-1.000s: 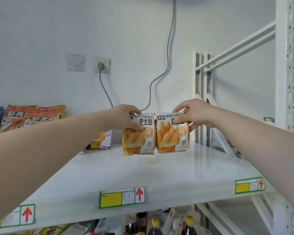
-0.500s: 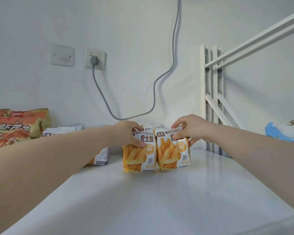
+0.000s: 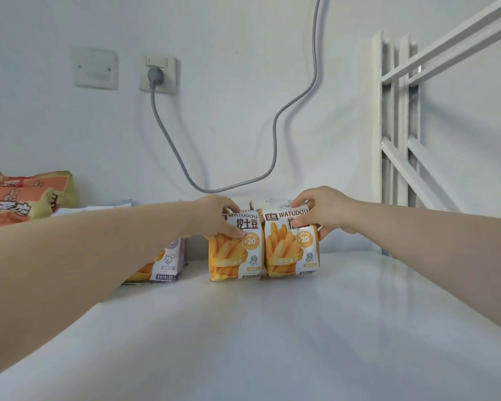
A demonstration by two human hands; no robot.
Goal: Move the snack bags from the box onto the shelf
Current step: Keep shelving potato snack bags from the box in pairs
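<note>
Two orange-and-white fries snack bags stand upright side by side on the white shelf [image 3: 272, 328]. My left hand [image 3: 217, 217] grips the top of the left bag [image 3: 235, 250]. My right hand [image 3: 321, 209] grips the top of the right bag [image 3: 291, 247]. The bags touch each other along their inner edges. Behind them the tops of more bags of the same kind [image 3: 272, 203] peek out. The box is out of view.
A purple-trimmed fries bag [image 3: 162, 263] lies behind my left forearm. Large orange snack bags [image 3: 18, 198] are stacked at far left. A grey cable [image 3: 275, 134] hangs from a wall socket [image 3: 157, 73]. White rack uprights [image 3: 396, 134] stand at right.
The view has moved in closer and lower over the shelf. Both hands still hold the two bags, which now stand on the shelf surface near the back.
</note>
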